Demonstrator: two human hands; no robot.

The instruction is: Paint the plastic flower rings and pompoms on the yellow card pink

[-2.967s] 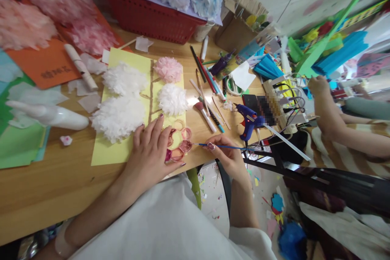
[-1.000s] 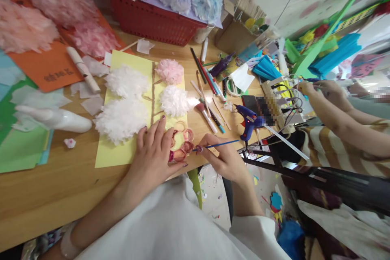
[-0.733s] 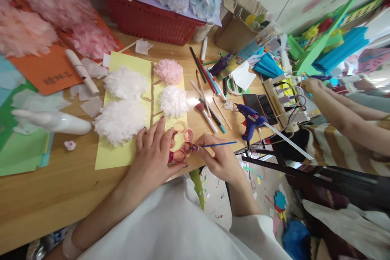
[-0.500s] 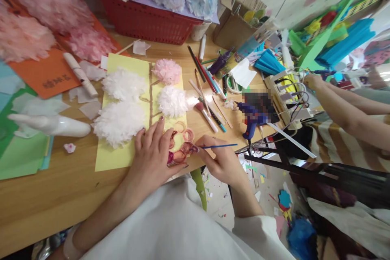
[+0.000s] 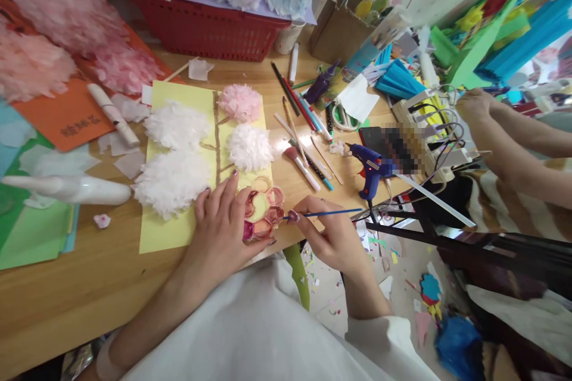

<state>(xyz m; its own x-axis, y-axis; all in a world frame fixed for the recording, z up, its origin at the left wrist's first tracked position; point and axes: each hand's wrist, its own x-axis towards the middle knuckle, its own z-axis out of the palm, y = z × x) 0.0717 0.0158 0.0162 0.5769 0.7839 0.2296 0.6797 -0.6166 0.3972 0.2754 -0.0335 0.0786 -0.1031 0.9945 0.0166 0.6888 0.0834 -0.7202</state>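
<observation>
My left hand (image 5: 221,226) lies flat with fingers spread on the yellow card (image 5: 174,223), pressing beside a flower of pink paper rings (image 5: 264,214). My right hand (image 5: 328,232) pinches a thin blue paintbrush (image 5: 330,212), its tip touching the rings at the card's near right corner. White (image 5: 172,178) and pink (image 5: 241,102) tissue pom-poms are stuck higher on the card along a brown stem.
Pens and brushes (image 5: 304,131) lie right of the card, then a blue glue gun (image 5: 369,169) and a power strip (image 5: 424,131). A red basket (image 5: 210,30) stands at the back. A white bottle (image 5: 71,189) lies left. Another person's arms (image 5: 504,149) are at right.
My right hand has moved left, bringing the brush tip onto the paper rings. My left hand has stayed pressed on the card. The other person's arms have shifted at right.
</observation>
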